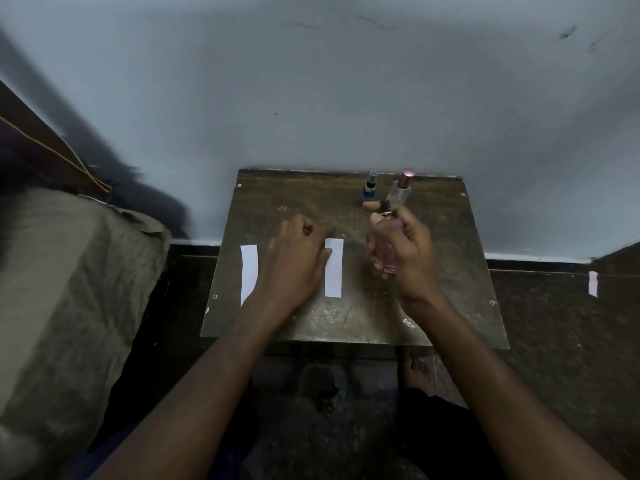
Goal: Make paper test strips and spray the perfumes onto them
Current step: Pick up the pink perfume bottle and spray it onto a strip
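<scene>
At the far left lay a rumpled olive-grey cloth bundle, beside the worn dark wooden tabletop. On it, a white rectangular paper strip lay flat, its near end partly hidden under the left hand. That hand rested knuckles-up with fingers curled, its thumb touching a second white paper strip; whether it pinched anything could not be told. The right hand gripped a small clear perfume bottle with pinkish liquid, held above the tabletop just right of the second strip, nozzle blurred. Behind stood a blue glass perfume bottle and a clear bottle with a pink cap. A third white slip lay off on the dark floor. Strips seemed made; spraying looked barely begun, with no wet marks discernible.
</scene>
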